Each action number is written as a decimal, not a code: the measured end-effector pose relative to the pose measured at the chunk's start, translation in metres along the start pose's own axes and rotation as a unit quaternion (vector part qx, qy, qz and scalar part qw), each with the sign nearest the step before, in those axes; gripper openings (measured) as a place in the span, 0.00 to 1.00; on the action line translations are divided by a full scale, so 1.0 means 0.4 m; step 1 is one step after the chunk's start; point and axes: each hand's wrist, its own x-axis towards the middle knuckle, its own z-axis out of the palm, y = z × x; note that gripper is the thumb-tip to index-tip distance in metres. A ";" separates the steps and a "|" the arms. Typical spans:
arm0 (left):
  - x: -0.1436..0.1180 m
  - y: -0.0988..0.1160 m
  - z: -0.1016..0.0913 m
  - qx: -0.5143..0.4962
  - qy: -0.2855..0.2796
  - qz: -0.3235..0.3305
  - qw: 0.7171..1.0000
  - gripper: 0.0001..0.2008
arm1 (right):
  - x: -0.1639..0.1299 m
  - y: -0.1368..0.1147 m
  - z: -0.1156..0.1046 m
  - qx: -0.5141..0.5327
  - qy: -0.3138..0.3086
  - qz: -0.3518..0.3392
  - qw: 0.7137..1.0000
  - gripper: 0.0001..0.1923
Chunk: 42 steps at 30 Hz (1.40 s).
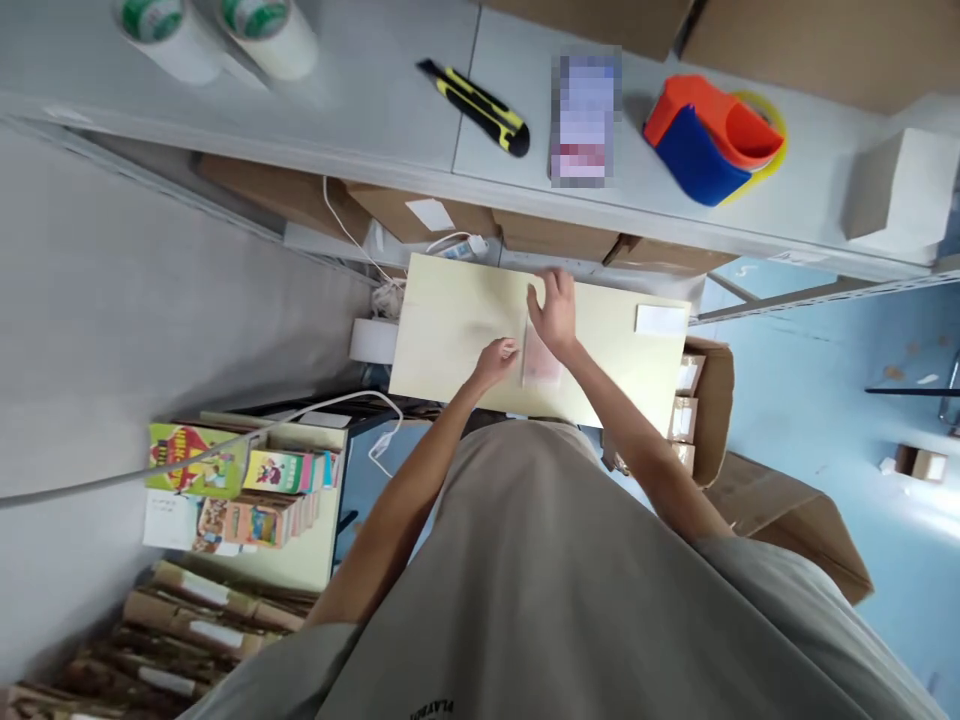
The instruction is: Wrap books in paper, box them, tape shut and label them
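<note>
A flat, pale pink rectangular item (pixel 541 362), perhaps wrapped in clear film, lies on the cream table board (pixel 450 310). Just left of it is my left hand (pixel 498 362), its fingers curled together in a pinch. What they hold, if anything, is too small to make out. My right hand (pixel 553 315) is over the upper right part of the pink item, with thumb and fingers apart and nothing between them. It covers part of that item. Toward the board's right end lies a small white rectangular sheet or pad (pixel 660 320).
The grey shelf (pixel 360 120) above the board carries a box cutter (pixel 480 105), tape rolls (pixel 270 40), an orange-blue tape dispenser (pixel 709 140) and a white box (pixel 900 190). Books (pixel 195 460) are stacked at left; an open carton (pixel 712 410) stands right. A cable (pixel 300 410) crosses the left side.
</note>
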 end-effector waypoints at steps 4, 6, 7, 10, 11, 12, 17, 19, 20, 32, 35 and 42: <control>0.016 -0.048 0.103 0.027 -0.022 -0.029 0.999 0.25 | -0.252 0.172 0.048 0.020 -0.085 0.275 0.958 0.18; 0.031 -0.055 0.137 0.034 -0.029 -0.030 0.999 0.26 | -0.307 0.211 0.064 0.049 -0.126 0.383 0.914 0.22; 0.036 -0.056 0.151 0.038 -0.031 -0.030 0.998 0.25 | -0.319 0.220 0.070 0.063 -0.139 0.416 0.897 0.23; 0.043 -0.057 0.186 0.055 -0.028 -0.032 0.998 0.26 | -0.323 0.228 0.087 0.085 -0.155 0.449 0.876 0.18; 0.043 -0.055 0.197 0.061 -0.026 -0.032 0.997 0.26 | -0.317 0.230 0.091 0.087 -0.161 0.448 0.875 0.16; 0.042 -0.053 0.207 0.066 -0.026 -0.032 0.997 0.26 | -0.312 0.233 0.093 0.087 -0.167 0.449 0.873 0.13; 0.034 -0.038 0.233 0.088 -0.030 -0.020 0.996 0.27 | -0.294 0.263 0.080 0.067 -0.189 0.450 0.870 0.05; 0.029 -0.040 0.225 0.111 0.003 -0.018 0.994 0.30 | -0.298 0.274 0.063 0.064 -0.196 0.448 0.870 0.04; 0.026 -0.043 0.219 0.125 0.022 -0.018 0.992 0.31 | -0.303 0.279 0.053 0.064 -0.199 0.448 0.869 0.04; 0.007 -0.067 0.175 0.143 -0.032 0.018 0.989 0.36 | -0.343 0.298 -0.010 0.076 -0.194 0.431 0.878 0.08; -0.001 -0.062 0.177 0.150 -0.039 0.021 0.988 0.38 | -0.341 0.314 -0.033 0.068 -0.176 0.442 0.877 0.09; -0.009 -0.040 0.181 0.124 -0.029 0.008 0.992 0.39 | -0.379 0.361 -0.162 0.070 -0.111 0.452 0.882 0.10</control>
